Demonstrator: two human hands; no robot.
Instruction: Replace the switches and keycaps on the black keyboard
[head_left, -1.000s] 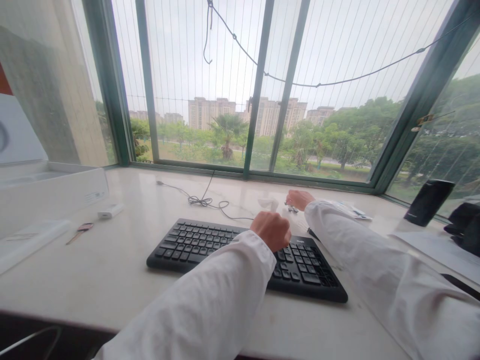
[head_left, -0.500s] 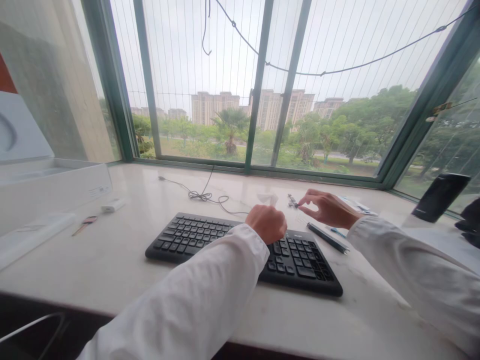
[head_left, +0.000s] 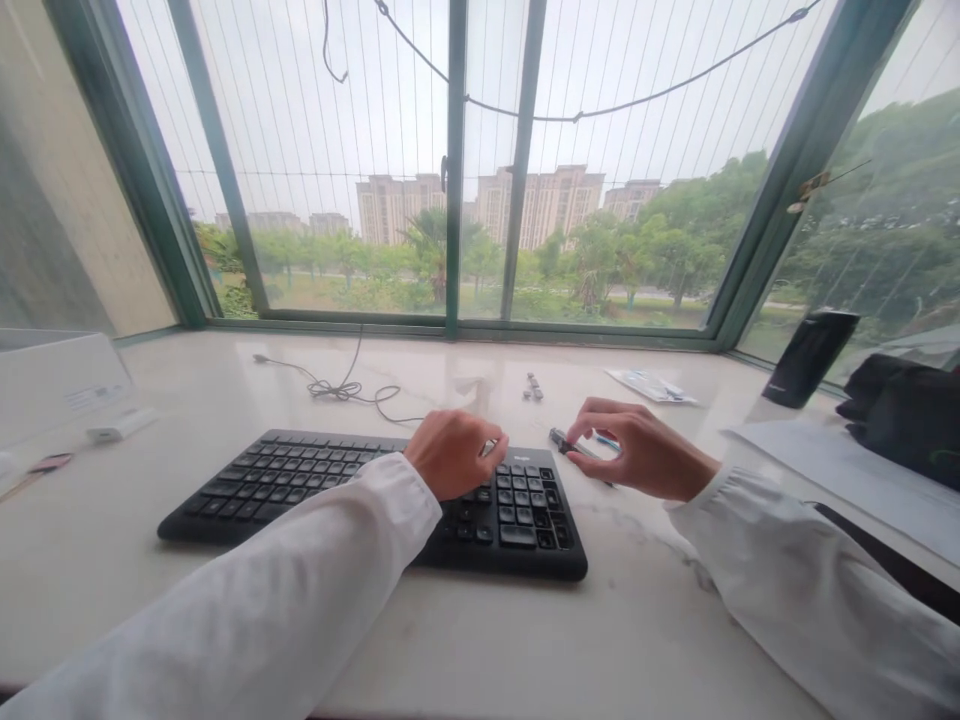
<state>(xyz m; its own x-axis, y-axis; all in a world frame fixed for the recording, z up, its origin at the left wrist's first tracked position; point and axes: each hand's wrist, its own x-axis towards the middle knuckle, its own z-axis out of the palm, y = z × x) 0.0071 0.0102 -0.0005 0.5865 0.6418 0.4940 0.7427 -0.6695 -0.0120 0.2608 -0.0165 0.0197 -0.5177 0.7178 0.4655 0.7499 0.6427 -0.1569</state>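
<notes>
Marble sill (head_left: 300, 630), black plastic keyboard (head_left: 262, 490): left hand (head_left: 454, 455) curled atop it, grip unclear; right hand (head_left: 637, 450) pinching slim dark pen (head_left: 568, 443).

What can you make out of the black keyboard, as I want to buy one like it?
The black keyboard is a low, wide slab of matte-looking plastic with rows of flat black keys and a number pad at its right end. A tiny mark near its top edge is too small to read. It lies flat on a pale stone sill. The left hand and a white sleeve cover its middle.
</notes>
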